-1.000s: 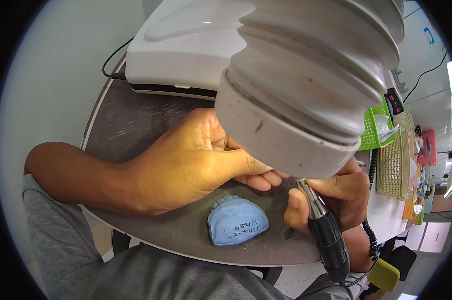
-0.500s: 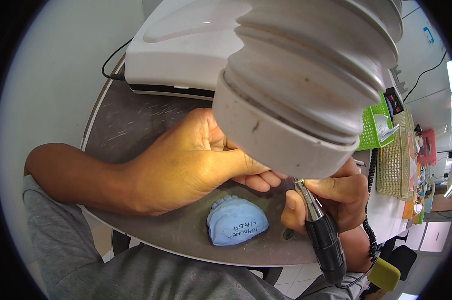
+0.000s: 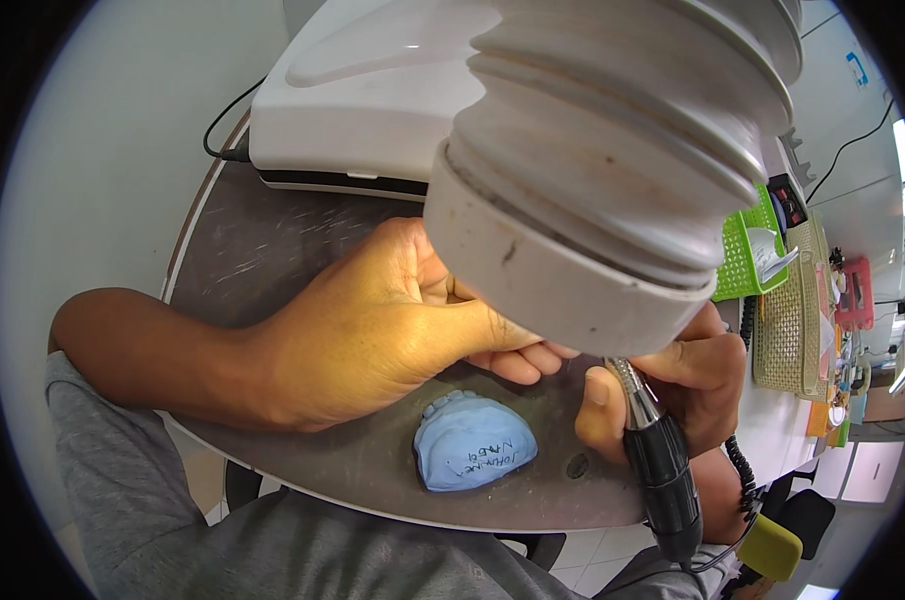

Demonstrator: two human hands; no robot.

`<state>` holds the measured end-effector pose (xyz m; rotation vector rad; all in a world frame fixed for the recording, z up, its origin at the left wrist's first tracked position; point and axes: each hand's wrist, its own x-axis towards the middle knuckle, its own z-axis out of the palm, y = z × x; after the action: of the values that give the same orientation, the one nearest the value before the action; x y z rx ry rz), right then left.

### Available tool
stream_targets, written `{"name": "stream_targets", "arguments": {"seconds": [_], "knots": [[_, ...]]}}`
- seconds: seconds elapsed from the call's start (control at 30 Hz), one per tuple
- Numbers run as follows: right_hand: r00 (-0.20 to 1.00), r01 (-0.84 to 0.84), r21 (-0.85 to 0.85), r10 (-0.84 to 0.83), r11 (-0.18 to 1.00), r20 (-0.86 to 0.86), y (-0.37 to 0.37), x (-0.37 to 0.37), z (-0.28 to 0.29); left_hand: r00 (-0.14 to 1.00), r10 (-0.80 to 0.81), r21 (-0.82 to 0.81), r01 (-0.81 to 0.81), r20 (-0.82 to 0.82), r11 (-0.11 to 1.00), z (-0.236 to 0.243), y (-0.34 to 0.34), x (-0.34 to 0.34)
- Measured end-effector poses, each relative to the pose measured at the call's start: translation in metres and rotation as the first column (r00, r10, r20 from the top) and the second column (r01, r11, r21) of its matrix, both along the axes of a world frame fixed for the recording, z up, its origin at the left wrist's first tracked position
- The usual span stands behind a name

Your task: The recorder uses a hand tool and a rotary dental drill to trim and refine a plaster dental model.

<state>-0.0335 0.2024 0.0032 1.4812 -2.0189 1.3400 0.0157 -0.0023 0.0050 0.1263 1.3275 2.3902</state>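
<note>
Gripping a rotary handpiece (image 3: 660, 470), the right hand (image 3: 694, 385) works mid-frame beside the left hand (image 3: 372, 335), whose grasp the suction hose (image 3: 612, 170) hides; grinding looks midway, the blue dental cast (image 3: 474, 455) idle below.

Blue sign (image 3: 856, 69) on the far wall at upper right, small and squarish, small dark device with a red display (image 3: 794, 201) behind the green basket (image 3: 740, 262), details unclear

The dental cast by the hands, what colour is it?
Light blue; the cast shows best, and only, in the head view.
</note>
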Motion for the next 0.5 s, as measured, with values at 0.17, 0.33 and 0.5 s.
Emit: {"name": "stream_targets", "arguments": {"seconds": [0.17,0.33,0.5], "knots": [[1.0,-0.026,0.082,0.025,0.996,0.018,0.006,0.002,0.008,1.0,0.006,-0.012,-0.006,-0.002,1.0,0.003,0.003,0.001],[0.999,-0.022,0.048,0.024,0.999,-0.04,0.003,0.004,0.009,0.999,0.002,-0.001,-0.002,-0.032,1.0,0.002,0.003,0.0],[0.999,-0.027,0.054,0.029,0.998,-0.031,0.003,0.001,0.006,1.0,0.002,0.014,-0.002,-0.002,1.0,0.0,0.002,0.0]]}}
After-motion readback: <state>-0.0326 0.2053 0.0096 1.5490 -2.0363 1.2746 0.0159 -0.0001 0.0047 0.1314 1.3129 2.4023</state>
